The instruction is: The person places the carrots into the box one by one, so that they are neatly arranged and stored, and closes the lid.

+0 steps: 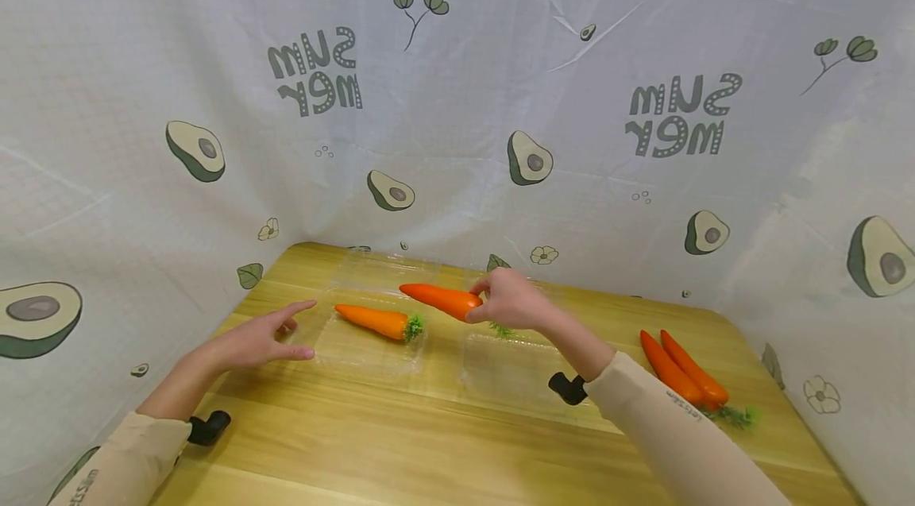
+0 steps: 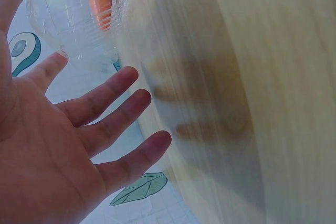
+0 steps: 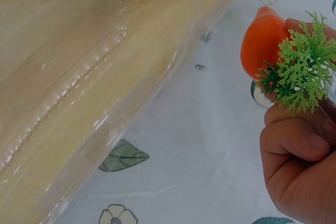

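Observation:
My right hand pinches an orange carrot near its leafy end, above the table between two clear plastic containers. The right wrist view shows that carrot's thick end and its green leaves beside the curled fingers. A second carrot lies in the left clear container, tip to the left and leaves to the right. Just left of that container, my left hand is held with fingers spread and nothing in it; the left wrist view shows its bare palm.
The right clear container stands under my right forearm, its edges hard to make out. Two more carrots lie side by side on the wooden table at the right. A white patterned cloth hangs behind and along the sides.

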`<state>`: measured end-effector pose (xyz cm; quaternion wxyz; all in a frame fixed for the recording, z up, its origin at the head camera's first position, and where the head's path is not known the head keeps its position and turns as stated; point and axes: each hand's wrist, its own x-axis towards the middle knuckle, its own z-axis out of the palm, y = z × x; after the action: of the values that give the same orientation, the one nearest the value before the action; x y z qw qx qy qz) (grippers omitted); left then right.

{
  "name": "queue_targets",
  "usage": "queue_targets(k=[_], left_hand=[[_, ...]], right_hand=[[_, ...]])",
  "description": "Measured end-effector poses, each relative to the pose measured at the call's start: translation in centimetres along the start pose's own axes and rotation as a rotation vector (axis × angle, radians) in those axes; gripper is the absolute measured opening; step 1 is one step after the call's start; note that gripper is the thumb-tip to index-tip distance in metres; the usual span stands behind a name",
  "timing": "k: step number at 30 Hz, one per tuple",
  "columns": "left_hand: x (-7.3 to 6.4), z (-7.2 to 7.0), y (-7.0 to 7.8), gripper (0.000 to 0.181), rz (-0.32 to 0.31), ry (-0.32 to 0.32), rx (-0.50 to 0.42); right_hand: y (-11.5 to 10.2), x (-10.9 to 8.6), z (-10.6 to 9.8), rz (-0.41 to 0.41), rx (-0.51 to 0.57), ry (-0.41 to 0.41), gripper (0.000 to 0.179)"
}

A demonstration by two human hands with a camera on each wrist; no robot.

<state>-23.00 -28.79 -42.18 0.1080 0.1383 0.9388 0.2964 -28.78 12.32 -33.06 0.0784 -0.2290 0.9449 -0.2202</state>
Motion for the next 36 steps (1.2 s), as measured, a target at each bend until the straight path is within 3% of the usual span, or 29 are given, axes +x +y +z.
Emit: queue_targets(k=[29,36], left_hand=[[0.0,-0.3,0.1,0.092,-0.002,-0.003,-0.017],[0.0,-0.3,0.3,0.091,0.002,-0.005,-0.023]], right_hand=[[-5.8,3.1,2.4,-0.132,-0.073,-0.121,0.041],[-6.7,4.0,3.3,-0.167,-0.095,-0.161,0.032]])
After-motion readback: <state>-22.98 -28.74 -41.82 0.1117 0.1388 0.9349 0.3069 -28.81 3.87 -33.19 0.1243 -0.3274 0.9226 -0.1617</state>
